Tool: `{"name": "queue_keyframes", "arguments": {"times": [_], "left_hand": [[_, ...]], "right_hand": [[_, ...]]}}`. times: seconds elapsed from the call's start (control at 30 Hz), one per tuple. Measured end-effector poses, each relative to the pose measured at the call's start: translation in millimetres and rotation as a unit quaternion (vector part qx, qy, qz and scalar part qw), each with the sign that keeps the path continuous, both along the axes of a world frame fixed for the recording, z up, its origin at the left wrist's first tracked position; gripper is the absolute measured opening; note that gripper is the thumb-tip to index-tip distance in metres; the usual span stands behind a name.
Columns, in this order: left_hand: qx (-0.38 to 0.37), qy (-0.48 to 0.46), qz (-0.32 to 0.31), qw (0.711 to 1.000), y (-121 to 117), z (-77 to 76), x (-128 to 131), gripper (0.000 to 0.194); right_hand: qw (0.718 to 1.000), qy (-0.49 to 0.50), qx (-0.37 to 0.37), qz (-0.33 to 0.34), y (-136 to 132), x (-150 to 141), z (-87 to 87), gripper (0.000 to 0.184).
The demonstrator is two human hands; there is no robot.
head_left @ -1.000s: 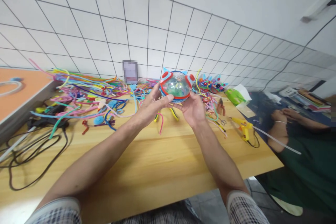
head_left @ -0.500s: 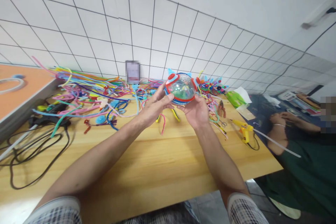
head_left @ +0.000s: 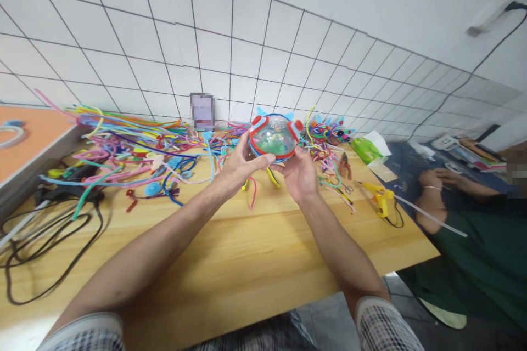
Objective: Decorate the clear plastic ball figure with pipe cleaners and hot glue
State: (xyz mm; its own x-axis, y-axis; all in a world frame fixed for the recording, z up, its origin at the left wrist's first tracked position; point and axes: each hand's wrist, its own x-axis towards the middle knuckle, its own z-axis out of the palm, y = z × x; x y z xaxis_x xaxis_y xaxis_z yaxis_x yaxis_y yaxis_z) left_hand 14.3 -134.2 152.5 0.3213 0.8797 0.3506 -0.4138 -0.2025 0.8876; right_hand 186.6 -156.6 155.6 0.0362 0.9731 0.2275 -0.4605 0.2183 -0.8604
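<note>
Both hands hold up a clear plastic ball trimmed with red and blue pipe cleaners and light blue ears, above the wooden table. My left hand cups its left underside, thumb reaching across the front. My right hand grips it from below on the right, fingers curled under the ball. Green and shiny bits show inside the ball.
A heap of coloured pipe cleaners covers the table's back left, with black cables at the left edge. A yellow glue gun, pliers and finished pipe-cleaner figures lie at the right. Another person's arms rest at the far right.
The ball and both hands have stayed together, with only a slight turn of the ball and a small shift of the view.
</note>
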Motion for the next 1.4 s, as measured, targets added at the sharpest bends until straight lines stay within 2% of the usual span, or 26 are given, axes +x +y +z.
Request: {"name": "queue_keyframes", "arguments": {"times": [0.2,0.47,0.8,1.1,1.4], "left_hand": [[0.0,-0.018,0.042,0.999,0,-3.1,6,0.113],[-0.026,-0.043,0.067,0.996,2,-16.0,13,0.107],[0.003,-0.071,0.052,0.996,1,-16.9,15,0.104],[0.051,0.019,0.143,0.988,9,-32.3,8,0.104],[0.066,0.06,0.157,0.984,3,-25.1,6,0.108]], "right_hand": [[1.0,-0.006,-0.008,-0.014,-2,-6,-5.5,0.038],[0.999,-0.021,-0.015,-0.021,-2,-8,-9.0,0.039],[0.995,-0.059,0.032,-0.072,-9,-15,-9.3,0.036],[0.99,-0.07,0.056,-0.11,-12,-19,-9.7,0.05],[0.99,-0.068,0.058,-0.108,-15,-20,-6.9,0.046]]}}
